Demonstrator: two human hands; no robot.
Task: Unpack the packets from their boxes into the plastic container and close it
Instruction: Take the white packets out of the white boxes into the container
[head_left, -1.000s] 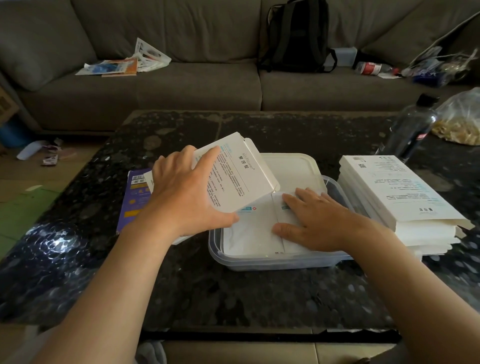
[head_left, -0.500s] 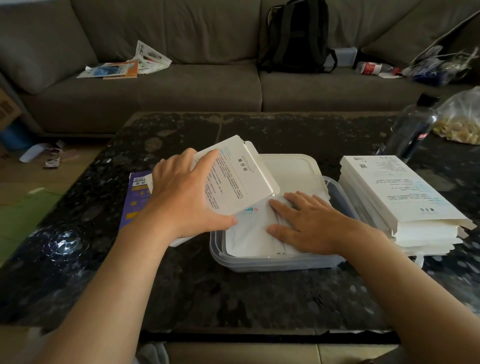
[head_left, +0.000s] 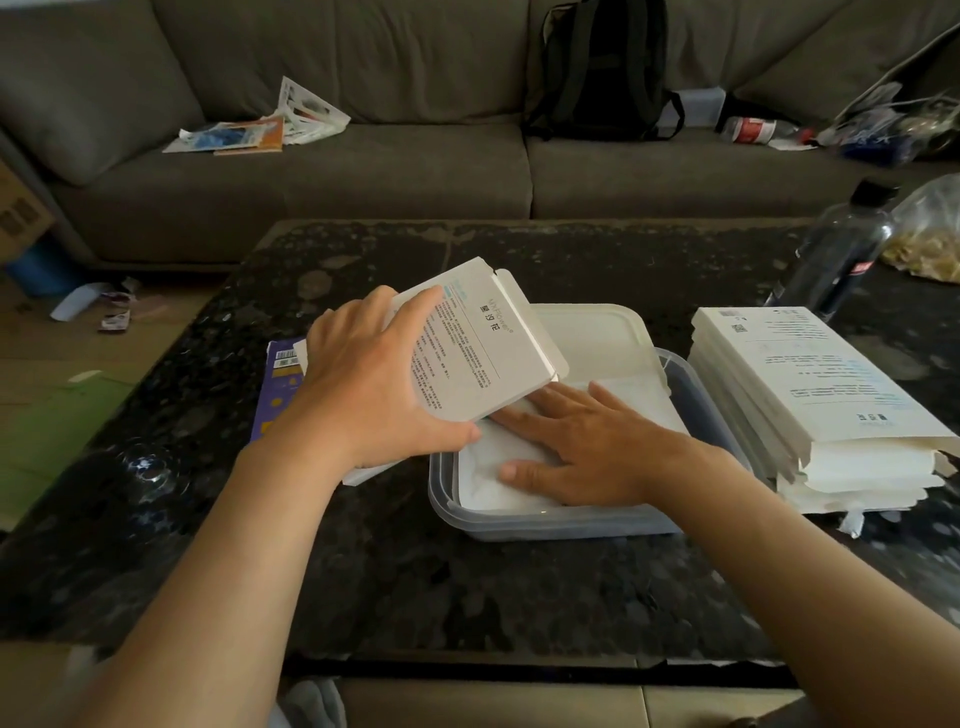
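The left hand (head_left: 379, 384) still grips the white box (head_left: 483, 343), which is tilted over the left edge of the plastic container (head_left: 467, 525). The right hand (head_left: 587, 447) has slid leftward. It lies flat, fingers spread, on the packets (head_left: 488, 467) inside the container, its fingertips now under the box. More boxes (head_left: 810, 395) are stacked just to the right.

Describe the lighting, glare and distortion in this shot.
Head view: dim, soft indoor light; pale glare on the left of the dark table; the wide-angle lens stretches both forearms toward the lower corners; small print on the box in the left hand is too soft to read.
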